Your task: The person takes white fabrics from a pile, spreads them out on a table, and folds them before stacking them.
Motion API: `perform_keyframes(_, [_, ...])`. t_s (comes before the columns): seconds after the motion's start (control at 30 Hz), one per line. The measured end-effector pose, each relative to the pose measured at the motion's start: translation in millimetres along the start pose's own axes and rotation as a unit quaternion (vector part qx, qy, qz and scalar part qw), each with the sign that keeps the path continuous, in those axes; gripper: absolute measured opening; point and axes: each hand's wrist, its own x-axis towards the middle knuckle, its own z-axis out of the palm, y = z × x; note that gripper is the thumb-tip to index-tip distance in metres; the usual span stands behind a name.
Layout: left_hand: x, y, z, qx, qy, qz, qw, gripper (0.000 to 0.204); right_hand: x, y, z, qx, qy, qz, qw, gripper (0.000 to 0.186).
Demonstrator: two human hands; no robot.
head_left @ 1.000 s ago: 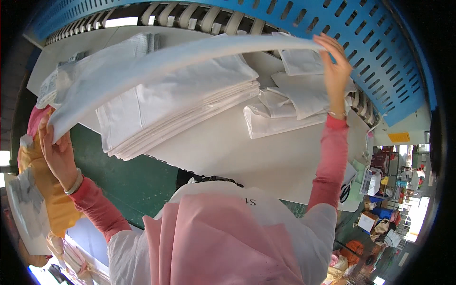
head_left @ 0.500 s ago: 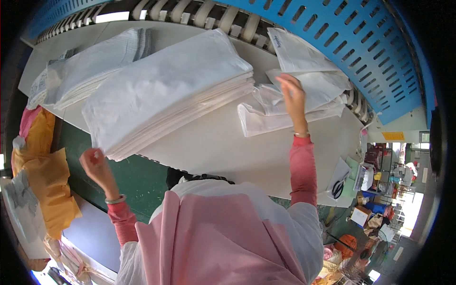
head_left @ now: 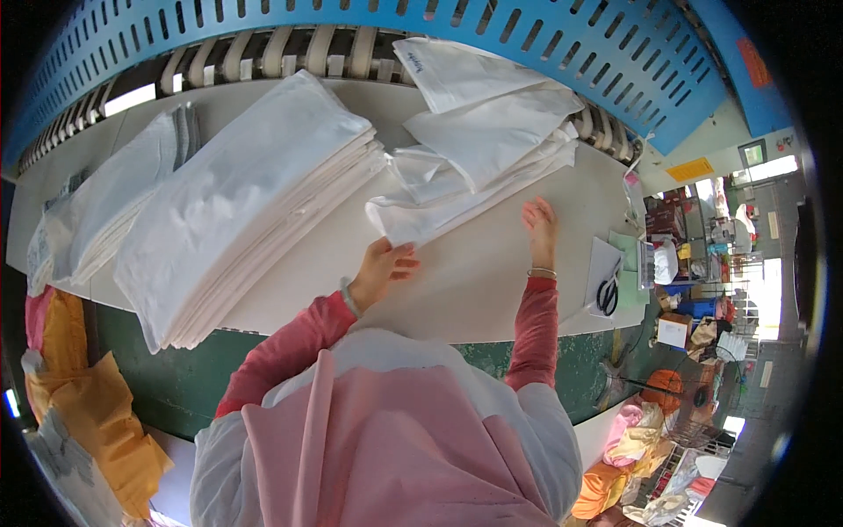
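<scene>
White fabric pieces [head_left: 492, 145] lie loosely layered on the pale table [head_left: 465, 299], their far end reaching the roller belts. Close by the near left corner of this fabric is my left hand [head_left: 384, 270], fingers apart and slightly bent. Whether it touches the cloth I cannot tell. My right hand [head_left: 540, 221] hovers over the table just right of the fabric, its fingers loosely curved and holding nothing visible. To the left stands a thick stack of folded white cloth [head_left: 246, 193], neither hand on it.
A second folded stack [head_left: 118, 193] lies farther left. Belted rollers [head_left: 281, 54] and a blue slotted guard [head_left: 562, 35] run along the far edge. Black-handled scissors [head_left: 607, 297] rest on papers at the right. Orange cloth [head_left: 101, 422] hangs at lower left; a fan stands at lower right.
My left hand has swung right from beside the big stack to the loose fabric's near corner. My right hand has drawn back off the fabric toward me. The view has shifted right.
</scene>
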Motion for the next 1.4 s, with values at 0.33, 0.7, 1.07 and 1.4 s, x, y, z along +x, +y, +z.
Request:
perform_keyframes(0.33, [-161.0, 21.5, -82.1, 0.02, 0.044, -0.059, 0.997, 0.024, -2.5, -7.5, -11.8, 0.177, 0.156, 0.154, 0.96, 0.007])
perform_keyframes(0.7, [-284.2, 155.7, -172.4, -0.183, 0.238, 0.437, 0.848, 0.023, 3.2, -241.7, 169.8, 0.099, -0.183, -0.201, 0.957, 0.024])
perform_keyframes(1.07, [-276.2, 40.0, -311.0, 0.332, 0.668, 0.202, 0.635, 0.021, -0.2, -86.1, 291.3, -0.332, -0.213, -0.367, 0.843, 0.017])
perform_keyframes(1.4, [-72.3, 43.4, -98.2, 0.098, 0.037, 0.193, 0.976, 0.036, 44.9, -28.8, 30.9, -0.042, 0.095, -0.105, 0.989, 0.025])
